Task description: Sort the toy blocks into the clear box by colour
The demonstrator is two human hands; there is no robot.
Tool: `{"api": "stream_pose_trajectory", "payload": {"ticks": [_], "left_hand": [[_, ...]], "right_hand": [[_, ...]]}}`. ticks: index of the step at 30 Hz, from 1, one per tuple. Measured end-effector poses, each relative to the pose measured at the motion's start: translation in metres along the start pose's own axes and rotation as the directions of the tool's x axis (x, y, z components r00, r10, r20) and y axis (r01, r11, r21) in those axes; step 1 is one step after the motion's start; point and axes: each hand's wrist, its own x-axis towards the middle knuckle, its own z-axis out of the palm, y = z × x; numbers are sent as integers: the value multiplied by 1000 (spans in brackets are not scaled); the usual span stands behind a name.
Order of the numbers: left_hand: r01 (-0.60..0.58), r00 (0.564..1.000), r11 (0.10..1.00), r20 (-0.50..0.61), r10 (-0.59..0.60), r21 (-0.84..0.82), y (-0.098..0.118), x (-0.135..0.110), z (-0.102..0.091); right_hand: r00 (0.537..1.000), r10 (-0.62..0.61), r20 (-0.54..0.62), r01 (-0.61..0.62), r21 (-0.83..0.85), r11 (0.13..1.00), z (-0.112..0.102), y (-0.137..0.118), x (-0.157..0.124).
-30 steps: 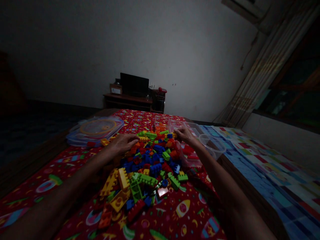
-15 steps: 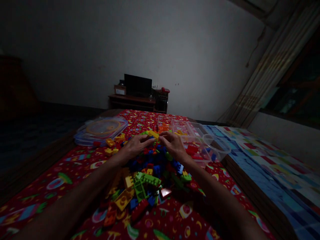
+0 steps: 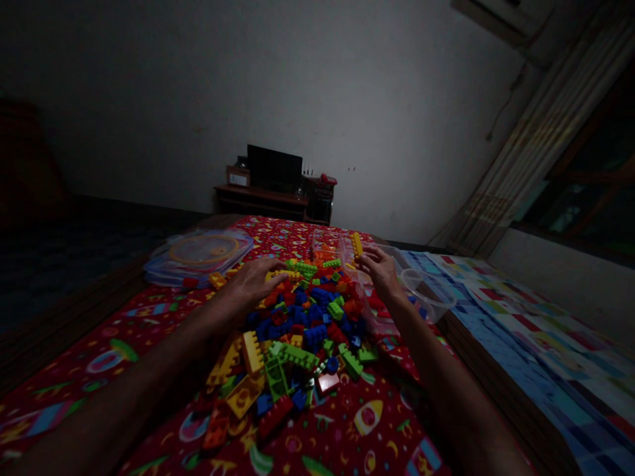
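Note:
My right hand [image 3: 381, 270] pinches a long yellow toy brick [image 3: 357, 245] and holds it upright above the clear plastic containers. My left hand [image 3: 254, 280] hovers at the far left side of a big heap of toy bricks [image 3: 302, 317]. Its thumb and fingers are apart, beside some yellow bricks [image 3: 289, 273]; whether they touch is hard to see. Blue, red, green and yellow pieces are mixed in the heap. Near its front lie a long green brick [image 3: 295, 356] and a yellow block [image 3: 245, 395].
Clear containers [image 3: 370, 311] with sorted bricks stand right of the heap, beside a round clear tub [image 3: 436, 301]. Stacked clear lids [image 3: 163, 268] lie at the left. A patterned red cloth [image 3: 342, 423] covers the table. A bed [image 3: 526, 317] is to the right.
My right hand has moved right, carrying the yellow brick from between both hands to above the containers. My left hand has drawn slightly left, away from that brick.

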Motion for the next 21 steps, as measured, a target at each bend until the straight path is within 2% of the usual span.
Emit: {"api": "stream_pose_trajectory", "payload": {"ticks": [5,9,11,13,15,17,21], "left_hand": [[29,999,1000,-21,-29,2,-8,1,-5],[45,999,999,-19,-45,13,-8,1,-4],[45,999,999,-15,-45,18,-7,1,-4],[44,999,999,-14,-44,8,-6,1,-5],[51,999,999,-16,-51,-8,-6,0,-6],[59,998,998,-18,-60,-16,-7,0,-9],[86,996,996,-28,-86,22,-11,0,-17]], "right_hand": [[999,-3,-34,-1,-104,995,-8,4,22],[998,-35,-50,16,-340,940,-9,5,45],[997,-61,-55,19,-565,825,-11,6,57],[997,-73,-38,16,-783,621,-15,9,66],[998,-66,-14,17,-892,451,-20,13,71],[998,-58,8,30,-922,387,-21,17,73],[990,-84,117,140,-922,361,-4,17,67]]}}
